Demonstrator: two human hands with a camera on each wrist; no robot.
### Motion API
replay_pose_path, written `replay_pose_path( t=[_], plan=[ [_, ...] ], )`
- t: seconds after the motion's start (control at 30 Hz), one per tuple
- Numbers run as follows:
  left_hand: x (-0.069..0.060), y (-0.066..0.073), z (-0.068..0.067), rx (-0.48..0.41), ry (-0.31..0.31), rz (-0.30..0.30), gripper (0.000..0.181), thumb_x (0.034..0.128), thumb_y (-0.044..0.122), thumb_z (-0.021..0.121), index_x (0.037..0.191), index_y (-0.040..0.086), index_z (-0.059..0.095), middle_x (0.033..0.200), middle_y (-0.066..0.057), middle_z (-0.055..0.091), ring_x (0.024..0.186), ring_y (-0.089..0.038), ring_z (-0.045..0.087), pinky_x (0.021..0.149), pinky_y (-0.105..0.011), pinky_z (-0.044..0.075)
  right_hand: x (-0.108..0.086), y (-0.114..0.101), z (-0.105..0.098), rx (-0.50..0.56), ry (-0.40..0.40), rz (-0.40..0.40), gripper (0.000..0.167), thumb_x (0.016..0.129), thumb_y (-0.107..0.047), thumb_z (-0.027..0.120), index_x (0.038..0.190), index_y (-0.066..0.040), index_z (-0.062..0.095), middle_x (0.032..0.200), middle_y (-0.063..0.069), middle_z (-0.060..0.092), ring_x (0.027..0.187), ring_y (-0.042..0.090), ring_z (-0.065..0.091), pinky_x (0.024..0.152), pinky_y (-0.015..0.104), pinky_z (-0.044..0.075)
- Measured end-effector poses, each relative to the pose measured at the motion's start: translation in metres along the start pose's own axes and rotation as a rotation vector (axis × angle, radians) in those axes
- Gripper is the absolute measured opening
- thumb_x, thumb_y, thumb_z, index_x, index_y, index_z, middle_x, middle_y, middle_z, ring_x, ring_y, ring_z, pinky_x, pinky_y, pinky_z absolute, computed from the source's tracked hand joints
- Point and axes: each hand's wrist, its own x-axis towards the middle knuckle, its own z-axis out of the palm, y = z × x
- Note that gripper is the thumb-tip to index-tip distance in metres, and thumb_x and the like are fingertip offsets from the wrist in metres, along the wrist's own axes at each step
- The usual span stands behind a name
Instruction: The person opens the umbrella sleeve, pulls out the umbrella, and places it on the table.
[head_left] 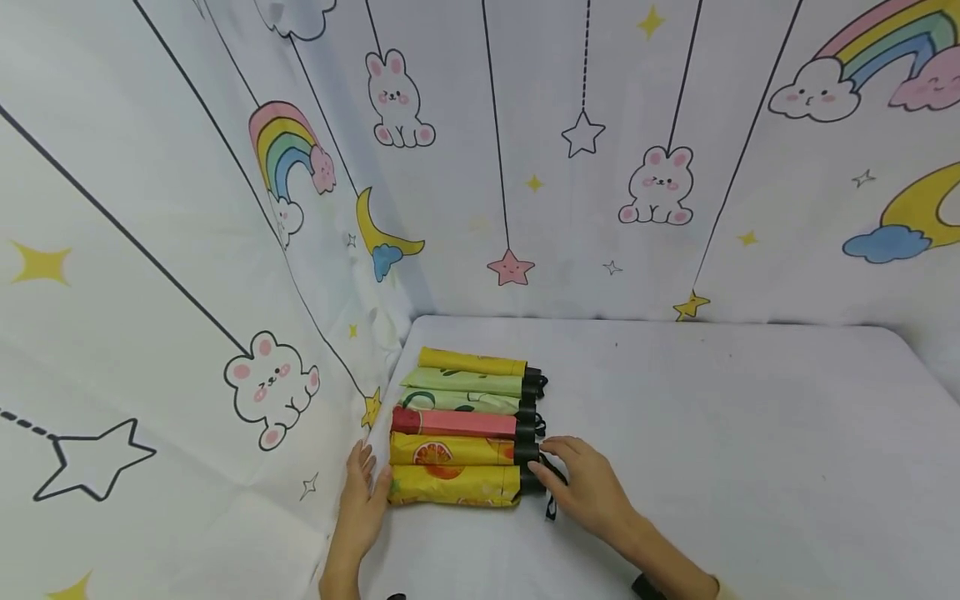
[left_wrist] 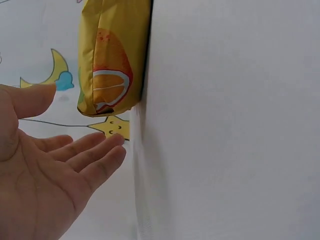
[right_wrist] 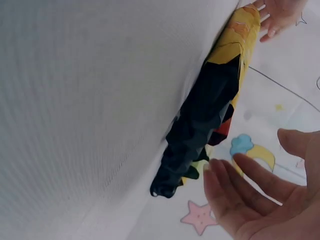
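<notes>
Several folded umbrellas lie side by side with black handles pointing right. From front to back are a yellow fruit-print umbrella (head_left: 457,492), a second orange-print umbrella (head_left: 480,451), a pink-red umbrella (head_left: 465,423), two green umbrellas (head_left: 465,382) and a plain yellow umbrella (head_left: 472,362). My left hand (head_left: 362,504) is at their left ends with straight fingers; the left wrist view shows its palm bare beside the front umbrella's end (left_wrist: 112,75). Around the front handles, my right hand (head_left: 588,487) has loosely bent fingers, holding nothing in the right wrist view. Whether its fingertips touch a handle is unclear.
The umbrellas rest on a white-covered table (head_left: 735,450), near its left edge. A white cloth wall printed with rabbits (head_left: 656,187) and stars rises behind and on the left. A black wrist strap loop (head_left: 551,507) hangs off the front handle.
</notes>
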Motion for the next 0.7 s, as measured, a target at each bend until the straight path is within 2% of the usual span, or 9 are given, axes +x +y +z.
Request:
replay_pose_path(
  t=[0.17,0.4,0.57,0.7],
  plan=[
    [-0.007,-0.001,0.003,-0.084,0.075,-0.012,0.081,0.1090,0.022,0.057,0.165,0.001,0.003,0.164,-0.031,0.029,0.148,-0.047,0.037,0.120,-0.054,0.034,0.003,0.004,-0.003,-0.013,0.021,-0.002,0.039,0.094,-0.042,0.078,0.117,-0.012,0.077,0.116,-0.002,0.076,0.111,0.020,0.072,0.094,0.043,0.060],
    [-0.016,0.002,0.007,-0.217,0.098,-0.068,0.083,0.1064,0.015,0.062,0.165,0.002,0.004,0.161,-0.029,0.036,0.145,-0.043,0.045,0.114,-0.047,0.042,0.003,0.005,-0.001,-0.017,0.005,-0.034,0.033,0.088,-0.034,0.086,0.110,-0.011,0.079,0.108,-0.003,0.076,0.102,0.016,0.073,0.086,0.038,0.061],
    [-0.019,0.002,0.011,-0.278,0.100,-0.100,0.080,0.1050,0.006,0.061,0.164,0.001,0.007,0.159,-0.030,0.039,0.144,-0.041,0.046,0.108,-0.029,0.048,0.005,0.004,0.002,-0.005,-0.030,-0.035,0.031,0.084,-0.030,0.090,0.106,-0.011,0.080,0.104,-0.002,0.077,0.095,0.016,0.073,0.080,0.036,0.062],
    [-0.019,0.001,0.015,-0.313,0.111,-0.127,0.077,0.1037,0.002,0.062,0.163,0.001,0.013,0.158,-0.029,0.042,0.144,-0.039,0.047,0.102,-0.018,0.049,0.008,0.003,0.003,-0.014,-0.105,-0.012,0.030,0.084,-0.030,0.089,0.107,-0.012,0.080,0.103,-0.002,0.077,0.089,0.014,0.072,0.076,0.031,0.060]
  ],
)
